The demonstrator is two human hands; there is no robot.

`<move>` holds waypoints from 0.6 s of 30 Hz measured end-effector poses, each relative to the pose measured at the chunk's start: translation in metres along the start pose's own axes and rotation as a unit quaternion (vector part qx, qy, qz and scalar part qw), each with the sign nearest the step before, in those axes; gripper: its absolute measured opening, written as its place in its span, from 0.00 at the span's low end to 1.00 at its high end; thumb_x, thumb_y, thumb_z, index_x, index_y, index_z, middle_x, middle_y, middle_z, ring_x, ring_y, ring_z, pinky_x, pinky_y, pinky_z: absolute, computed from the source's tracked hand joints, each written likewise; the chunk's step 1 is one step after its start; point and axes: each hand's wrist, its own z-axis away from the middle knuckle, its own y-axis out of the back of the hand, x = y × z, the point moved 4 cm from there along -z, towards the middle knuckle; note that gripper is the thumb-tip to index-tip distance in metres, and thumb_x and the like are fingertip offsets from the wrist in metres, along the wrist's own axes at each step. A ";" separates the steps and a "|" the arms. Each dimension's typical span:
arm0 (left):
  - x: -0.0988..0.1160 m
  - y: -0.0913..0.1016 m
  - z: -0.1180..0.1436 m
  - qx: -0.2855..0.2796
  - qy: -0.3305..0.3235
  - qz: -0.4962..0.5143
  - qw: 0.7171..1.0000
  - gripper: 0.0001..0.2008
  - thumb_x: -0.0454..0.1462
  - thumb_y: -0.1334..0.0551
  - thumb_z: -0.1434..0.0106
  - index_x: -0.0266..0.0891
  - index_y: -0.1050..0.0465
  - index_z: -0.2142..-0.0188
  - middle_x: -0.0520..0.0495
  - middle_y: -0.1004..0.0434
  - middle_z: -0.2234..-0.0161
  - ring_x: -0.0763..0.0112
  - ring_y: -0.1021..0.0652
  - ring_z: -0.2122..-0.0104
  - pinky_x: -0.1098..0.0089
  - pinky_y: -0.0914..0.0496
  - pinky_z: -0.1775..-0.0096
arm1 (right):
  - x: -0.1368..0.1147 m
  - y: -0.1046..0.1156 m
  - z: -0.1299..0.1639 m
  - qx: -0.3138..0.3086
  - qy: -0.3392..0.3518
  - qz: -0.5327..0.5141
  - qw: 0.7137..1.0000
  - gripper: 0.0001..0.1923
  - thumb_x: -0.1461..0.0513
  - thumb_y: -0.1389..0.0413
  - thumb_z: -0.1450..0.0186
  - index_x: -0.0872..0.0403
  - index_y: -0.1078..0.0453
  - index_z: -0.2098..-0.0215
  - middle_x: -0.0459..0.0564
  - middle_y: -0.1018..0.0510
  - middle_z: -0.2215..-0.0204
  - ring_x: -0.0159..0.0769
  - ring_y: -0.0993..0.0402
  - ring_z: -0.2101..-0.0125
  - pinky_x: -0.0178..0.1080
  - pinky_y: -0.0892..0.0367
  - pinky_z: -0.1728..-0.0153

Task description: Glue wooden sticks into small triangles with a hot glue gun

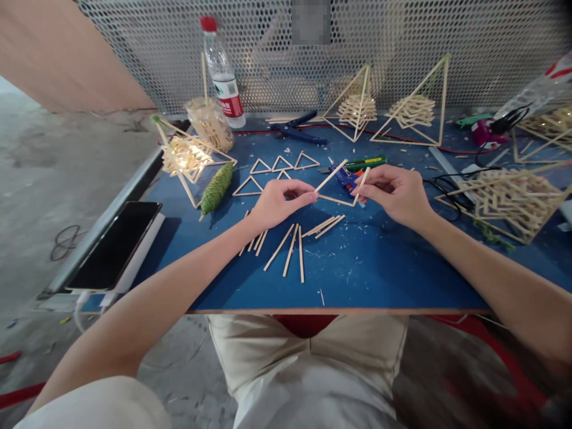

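Observation:
Above the middle of the table, three thin wooden sticks (335,199) form an open-topped shape between my hands, their upper ends apart. My left hand (286,202) pinches the left corner, where two sticks meet. At the other side my right hand (393,193) has thumb and fingers closed on the right stick (361,185). Loose wooden sticks (292,250) lie in front of the hands. Several finished stick triangles (282,164) rest behind my left hand, which partly hides the nearer ones. Just behind the held sticks is a blue glue gun (345,179), partly covered.
A green utility knife (366,162) and blue pliers (299,130) lie farther back. Pyramid stick frames (357,110) stand along the mesh panel (268,65). At left are green twine (217,189), a phone (118,244), a stick-filled jar (210,125) and a bottle (226,83).

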 end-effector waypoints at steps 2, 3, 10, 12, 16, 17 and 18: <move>0.000 0.000 0.000 -0.002 0.001 -0.005 1.000 0.14 0.49 0.29 0.31 0.42 0.11 0.60 0.46 0.09 0.62 0.69 0.17 0.66 0.68 0.22 0.60 | 0.003 0.000 -0.001 -0.003 0.002 0.001 1.000 0.17 0.45 0.25 0.37 0.46 0.17 0.64 0.47 0.13 0.69 0.39 0.17 0.73 0.49 0.16 0.64; 0.001 0.000 0.000 -0.004 0.001 -0.006 1.000 0.14 0.49 0.28 0.31 0.42 0.11 0.60 0.46 0.09 0.62 0.69 0.17 0.67 0.68 0.22 0.61 | 0.004 0.001 -0.001 -0.004 0.003 0.001 1.000 0.16 0.45 0.25 0.36 0.46 0.17 0.64 0.48 0.13 0.69 0.39 0.17 0.72 0.49 0.16 0.64; 0.000 -0.002 0.000 -0.021 -0.003 -0.028 0.999 0.13 0.47 0.29 0.31 0.41 0.12 0.59 0.46 0.09 0.63 0.69 0.17 0.67 0.69 0.23 0.62 | 0.010 0.002 0.000 -0.015 -0.002 0.038 0.999 0.16 0.45 0.28 0.34 0.46 0.17 0.62 0.49 0.14 0.67 0.42 0.16 0.70 0.53 0.15 0.61; -0.001 -0.002 0.000 -0.029 -0.011 -0.053 0.998 0.12 0.47 0.30 0.30 0.42 0.12 0.59 0.47 0.09 0.63 0.69 0.17 0.67 0.68 0.24 0.62 | 0.014 0.001 0.000 -0.026 -0.008 0.054 0.998 0.15 0.45 0.28 0.34 0.45 0.17 0.61 0.49 0.14 0.67 0.43 0.15 0.69 0.54 0.15 0.59; -0.002 -0.004 0.000 -0.053 -0.045 -0.138 0.988 0.10 0.45 0.31 0.30 0.43 0.13 0.61 0.48 0.10 0.65 0.68 0.17 0.68 0.66 0.25 0.61 | 0.022 0.000 -0.001 -0.045 -0.013 0.085 0.995 0.15 0.44 0.29 0.34 0.45 0.17 0.60 0.49 0.13 0.64 0.45 0.14 0.67 0.55 0.15 0.56; -0.002 -0.004 0.000 -0.058 -0.052 -0.155 0.985 0.10 0.45 0.31 0.30 0.43 0.13 0.61 0.48 0.10 0.65 0.68 0.17 0.67 0.66 0.26 0.61 | 0.024 0.000 -0.001 -0.047 -0.015 0.090 0.995 0.15 0.44 0.29 0.34 0.45 0.17 0.60 0.49 0.13 0.65 0.45 0.14 0.66 0.55 0.15 0.56; -0.002 -0.005 0.000 -0.063 -0.057 -0.168 0.982 0.10 0.44 0.31 0.30 0.43 0.13 0.61 0.48 0.10 0.64 0.67 0.17 0.67 0.65 0.26 0.61 | 0.025 -0.001 -0.002 -0.049 -0.017 0.092 0.994 0.15 0.45 0.29 0.34 0.45 0.17 0.60 0.49 0.13 0.65 0.45 0.14 0.66 0.55 0.15 0.56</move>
